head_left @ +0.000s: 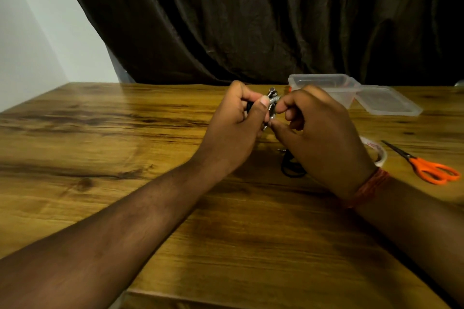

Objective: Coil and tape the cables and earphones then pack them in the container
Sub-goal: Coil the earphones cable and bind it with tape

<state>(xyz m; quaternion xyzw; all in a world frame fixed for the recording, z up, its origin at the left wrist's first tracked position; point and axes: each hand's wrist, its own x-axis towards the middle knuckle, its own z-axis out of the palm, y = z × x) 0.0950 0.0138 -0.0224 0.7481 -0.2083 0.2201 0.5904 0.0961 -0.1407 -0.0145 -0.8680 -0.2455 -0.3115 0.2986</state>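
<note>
Left hand point(234, 123) closed round a small bundle, thumb pressed against metallic earphones point(272, 100) held above the table point(100, 148). Right hand point(319, 138) pinching the same bundle from the other side, fingertips narrow. Probably mid-coil or fixing tape on the earphones; tape strip itself not discernible. Below the right hand, a black cable point(291, 168) lying on the wood, mostly hidden by the wrist. Tape roll point(379, 152) just beside that wrist, partly covered. Scissors point(426, 167) further right. Container point(324, 85) and lid point(389, 100) beyond, open. Next: likely secure the bundle, then reach to the container. Blurred throughout.
</note>
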